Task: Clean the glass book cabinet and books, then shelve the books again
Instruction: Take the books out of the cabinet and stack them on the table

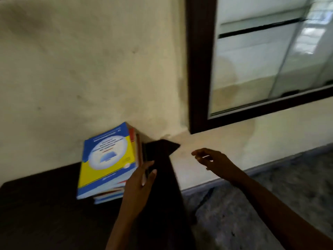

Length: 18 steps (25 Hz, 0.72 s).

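Stack of books [108, 163] lying flat on the dark table [45, 204], at its far right end, back edge against the cream wall [90, 60]. On top, a blue-and-yellow cover with a white oval; beneath it, red, orange and dark edges fanned slightly to the right. Print too blurred to read.

Left hand [138, 184] at the right edge of the stack, fingers straight, thumb spread a little, fingertips touching the dark edges there. Nothing visibly gripped, though blurred. Forearm coming up from below the stack, over the table's right side.

Right hand [212, 159] to the right of the stack, apart from it, in the air in front of the wall. Fingers loosely curled, half wide, holding nothing.

Table corner [173, 146] jutting out just right of the stack, between the two hands.

Above and to the right of the stack, well apart: glass book cabinet [198, 69] in a dark brown frame on the wall. Sliding panes [252, 69] full of reflections, one dark shelf line [259, 27] behind the glass near the top. Between stack and cabinet, bare wall with a brownish stain [234, 130] under the frame's lower edge.

Right of the stack and lower: grey mottled floor [252, 204], with pale skirting [198, 189] along the foot of the wall.
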Each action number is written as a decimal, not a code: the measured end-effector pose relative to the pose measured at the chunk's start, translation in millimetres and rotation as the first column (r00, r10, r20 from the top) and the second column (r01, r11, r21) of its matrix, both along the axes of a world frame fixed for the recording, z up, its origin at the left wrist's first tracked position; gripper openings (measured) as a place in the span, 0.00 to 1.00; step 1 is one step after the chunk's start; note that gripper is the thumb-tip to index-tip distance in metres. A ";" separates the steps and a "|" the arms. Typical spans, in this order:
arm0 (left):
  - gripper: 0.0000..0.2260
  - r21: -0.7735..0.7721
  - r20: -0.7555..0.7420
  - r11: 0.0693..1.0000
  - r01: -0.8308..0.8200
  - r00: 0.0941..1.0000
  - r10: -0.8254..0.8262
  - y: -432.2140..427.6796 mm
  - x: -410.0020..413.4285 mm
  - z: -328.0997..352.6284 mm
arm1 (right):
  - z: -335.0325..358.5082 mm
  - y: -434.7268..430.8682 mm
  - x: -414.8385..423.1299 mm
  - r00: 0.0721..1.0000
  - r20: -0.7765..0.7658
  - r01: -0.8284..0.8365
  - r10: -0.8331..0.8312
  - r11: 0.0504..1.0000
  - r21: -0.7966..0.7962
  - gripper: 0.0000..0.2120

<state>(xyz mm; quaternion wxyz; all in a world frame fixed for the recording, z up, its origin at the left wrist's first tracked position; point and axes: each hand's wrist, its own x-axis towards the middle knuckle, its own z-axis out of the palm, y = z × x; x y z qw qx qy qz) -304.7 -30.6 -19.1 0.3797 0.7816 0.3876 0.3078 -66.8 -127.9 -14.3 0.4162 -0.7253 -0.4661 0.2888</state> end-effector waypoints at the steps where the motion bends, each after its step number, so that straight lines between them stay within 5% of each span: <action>1: 0.12 0.014 -0.021 0.999 0.052 0.998 -0.051 -7.5 35.0 1.2 | 2.2 -21.4 28.7 1.000 0.005 0.015 -0.015 1.000 -0.004 0.08; 8: 0.18 0.247 0.003 0.940 0.234 0.970 -0.242 -80.3 304.1 23.5 | 35.9 -153.4 249.4 0.935 0.106 0.321 -0.339 0.934 0.155 0.11; 12: 0.24 0.393 -0.098 0.832 0.392 0.917 -0.386 -118.1 439.1 43.0 | 54.6 -199.4 353.7 0.872 0.000 0.470 -0.489 0.838 0.277 0.10; 15: 0.32 0.634 -0.333 0.549 0.545 0.833 -0.441 -129.8 534.0 55.2 | 62.2 -215.6 416.7 0.829 -0.072 0.546 -0.555 0.774 0.320 0.10; 18: 0.24 0.787 -0.478 0.238 0.569 0.807 -0.347 -132.3 628.3 79.5 | 64.5 -222.6 477.2 0.778 -0.094 0.609 -0.621 0.708 0.357 0.10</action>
